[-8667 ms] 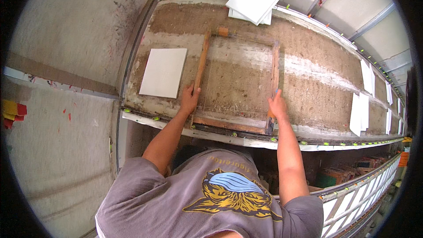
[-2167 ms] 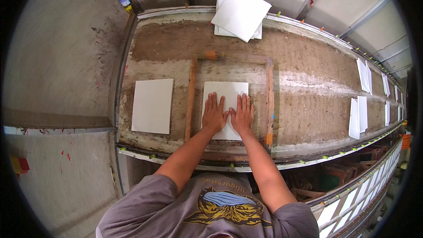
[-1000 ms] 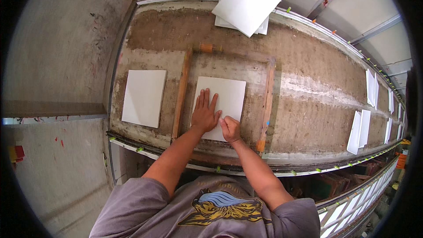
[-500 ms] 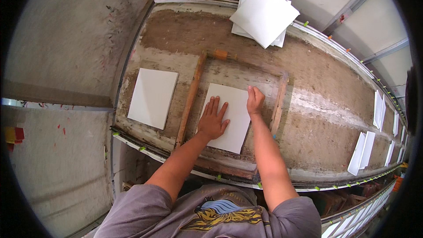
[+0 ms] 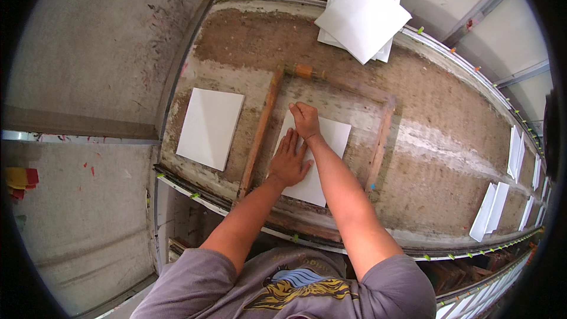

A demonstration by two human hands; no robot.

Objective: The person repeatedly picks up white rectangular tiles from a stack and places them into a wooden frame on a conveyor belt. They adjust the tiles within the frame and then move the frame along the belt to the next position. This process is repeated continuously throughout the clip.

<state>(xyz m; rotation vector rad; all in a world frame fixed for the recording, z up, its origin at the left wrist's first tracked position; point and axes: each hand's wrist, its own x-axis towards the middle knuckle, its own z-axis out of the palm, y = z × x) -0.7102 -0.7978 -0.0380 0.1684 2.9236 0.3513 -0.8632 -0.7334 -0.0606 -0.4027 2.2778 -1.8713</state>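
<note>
A white sheet of paper lies inside a wooden frame on the worktable. My left hand rests flat on the sheet, its fingers stretched toward the far side. Just beyond those fingertips, my right hand is closed in a fist over the sheet's far edge. Whether anything sits within that fist is hidden. My right forearm crosses over the paper and covers part of it.
A neat stack of white paper lies left of the frame. At the far edge sits a fanned pile of white sheets. Folded white papers stand at the right end. Green clips line the table's near edge.
My right fist has moved left across the sheet, from its right edge to just beyond my left fingertips. My left hand stays flat on the paper. The view has shifted slightly.
</note>
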